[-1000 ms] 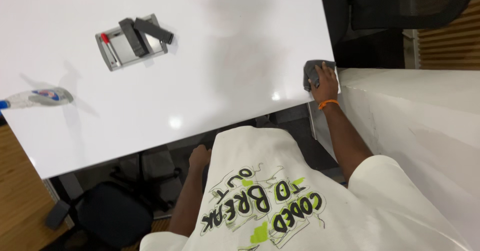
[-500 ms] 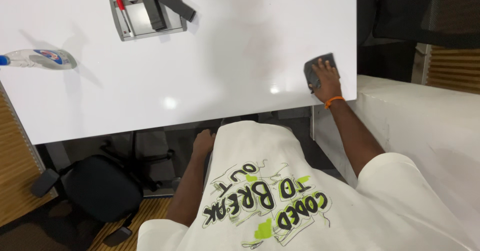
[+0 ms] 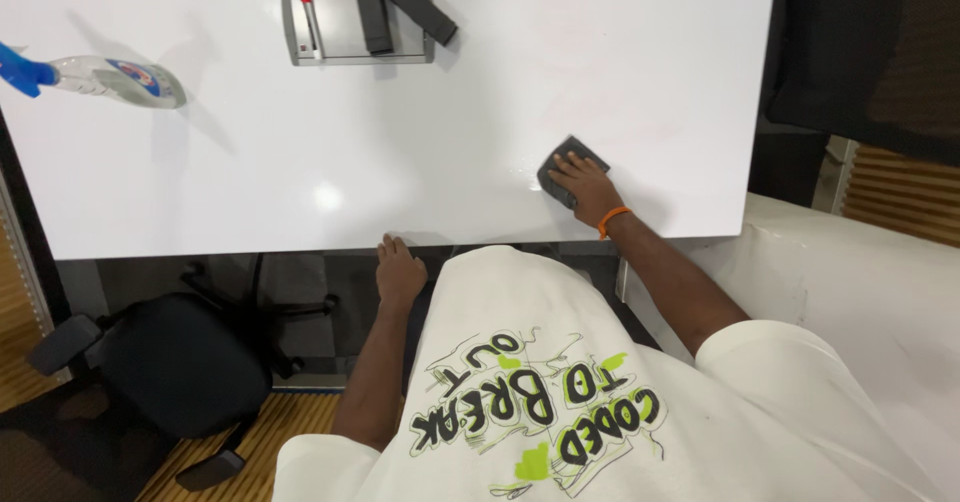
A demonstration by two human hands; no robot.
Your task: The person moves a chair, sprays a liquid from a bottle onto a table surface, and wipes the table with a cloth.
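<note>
The right hand point(image 3: 585, 184) presses flat, fingers spread, on a soft grey cloth point(image 3: 562, 167), probably light; left hand point(image 3: 400, 272) rests loose, holding nothing.

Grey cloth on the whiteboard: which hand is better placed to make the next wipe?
Right. The right hand lies flat on the grey cloth on the whiteboard; the left hand hangs empty below its edge.
</note>
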